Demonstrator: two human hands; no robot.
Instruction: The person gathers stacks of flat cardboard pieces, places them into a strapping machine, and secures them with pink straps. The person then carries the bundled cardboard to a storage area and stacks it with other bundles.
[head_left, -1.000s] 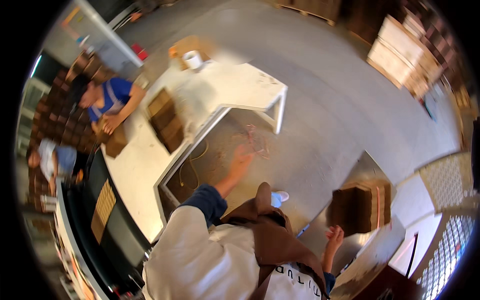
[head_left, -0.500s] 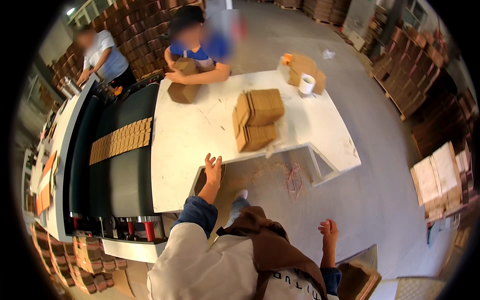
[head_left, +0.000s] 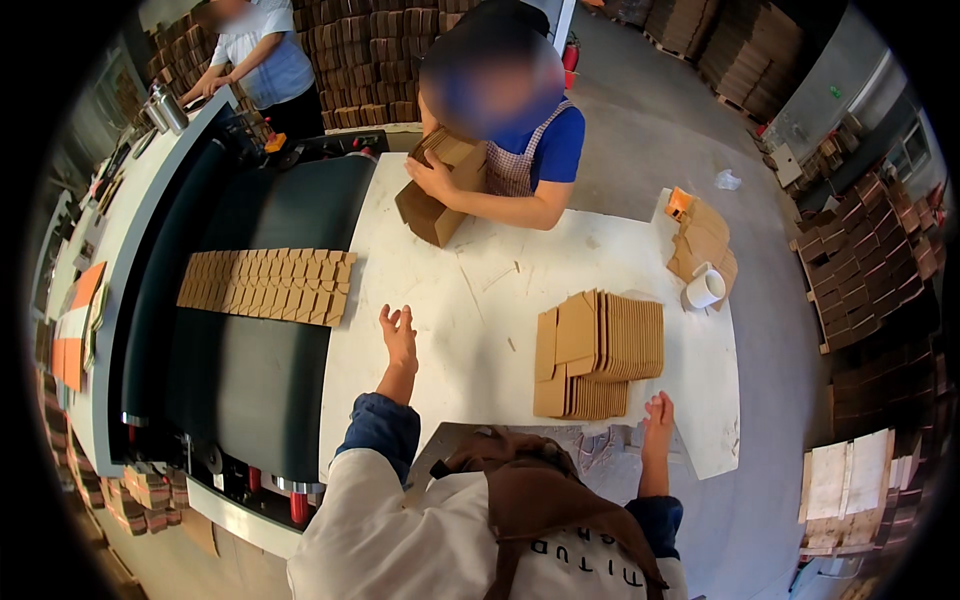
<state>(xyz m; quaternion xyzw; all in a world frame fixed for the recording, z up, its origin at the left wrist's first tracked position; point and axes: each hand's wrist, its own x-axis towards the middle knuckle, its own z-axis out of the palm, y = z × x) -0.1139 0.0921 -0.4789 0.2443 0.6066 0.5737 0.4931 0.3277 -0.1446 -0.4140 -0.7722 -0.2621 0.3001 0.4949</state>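
My left hand (head_left: 399, 338) hovers over the white table, fingers apart and nothing in it, near the end of the conveyor. Beyond it on the dark conveyor belt (head_left: 265, 375) lies a row of overlapping folded cardboard pieces (head_left: 268, 286). My right hand (head_left: 658, 415) is close to the table's front edge, empty, its fingers loosely spread. Just beyond that hand, a stack of folded cardboard boxes (head_left: 600, 350) stands on the table in two parts, the lower part nearer me. No contact between hand and stack is clear.
The white table (head_left: 450, 340) has a cut-out front edge. Across it a co-worker in blue (head_left: 540, 160) holds a cardboard bundle (head_left: 440, 205). At the right end stand a white mug (head_left: 705, 289) and loose cardboard (head_left: 702, 240). Another person (head_left: 265, 50) stands behind the conveyor.
I have come closer to the table. My right hand has moved up beside the cardboard stack, while my left stays near the conveyor side. The co-worker still holds the bundle.
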